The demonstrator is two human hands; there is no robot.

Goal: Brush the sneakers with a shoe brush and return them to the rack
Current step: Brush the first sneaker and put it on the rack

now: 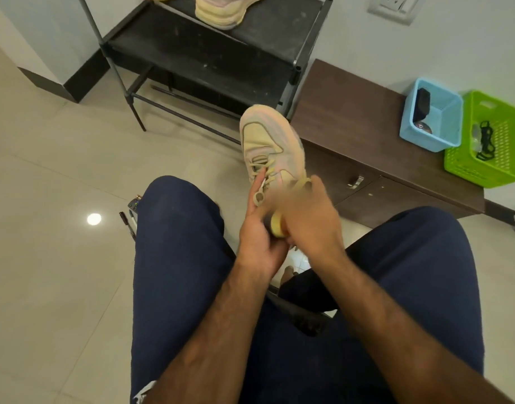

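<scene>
A pale yellow and pink sneaker (269, 144) is held up between my knees, toe pointing away from me. My left hand (257, 228) grips it at the heel end. My right hand (311, 217) is blurred with motion at the shoe's right side, its fingers curled over something that I cannot make out; a yellowish piece (278, 225) shows between my hands. The second sneaker (221, 11) stands on the top shelf of the black shoe rack (198, 53).
A low brown cabinet (352, 126) stands right of the rack, carrying a blue basket (431, 115) and a green basket (489, 141). Pens and a small device (131, 211) lie on the tiled floor by my left knee.
</scene>
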